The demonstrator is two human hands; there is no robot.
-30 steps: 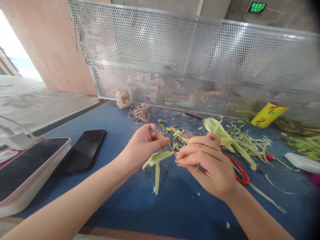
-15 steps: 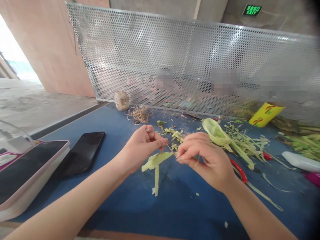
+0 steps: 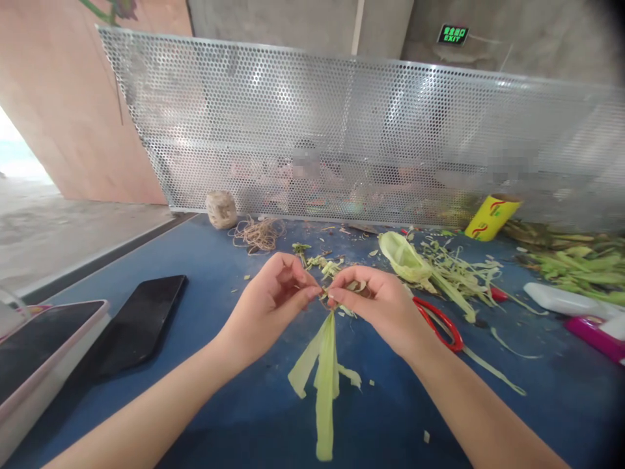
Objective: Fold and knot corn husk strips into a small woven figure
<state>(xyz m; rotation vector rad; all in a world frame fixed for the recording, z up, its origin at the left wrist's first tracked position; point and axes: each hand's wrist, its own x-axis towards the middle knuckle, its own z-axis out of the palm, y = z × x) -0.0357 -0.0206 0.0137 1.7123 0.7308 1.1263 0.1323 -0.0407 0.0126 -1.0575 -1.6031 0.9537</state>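
Observation:
Green corn husk strips [image 3: 325,384] hang down between my hands, gathered to a narrow point at the top. My left hand [image 3: 273,303] is closed, thumb and forefinger pinching a thin brown twine [image 3: 323,299] at that gathered end. Close against it, my right hand [image 3: 381,303] is also closed in a pinch on the twine. The fingertips of both hands nearly meet, and they partly hide the twine and the top of the husk. Red-handled scissors [image 3: 439,324] lie just right of my right hand.
A phone [image 3: 146,319] and a pale-edged device [image 3: 43,345] lie left. Behind are a twine bundle [image 3: 258,234], a pale block [image 3: 221,210] and a perforated metal screen [image 3: 273,117]. A husk piece [image 3: 405,257], shredded husk [image 3: 459,267] and a yellow roll [image 3: 492,217] sit right.
My hands have come together, fingertips nearly meeting. The husk, earlier lying sideways, now hangs downward with its strips spread. The view has shifted slightly.

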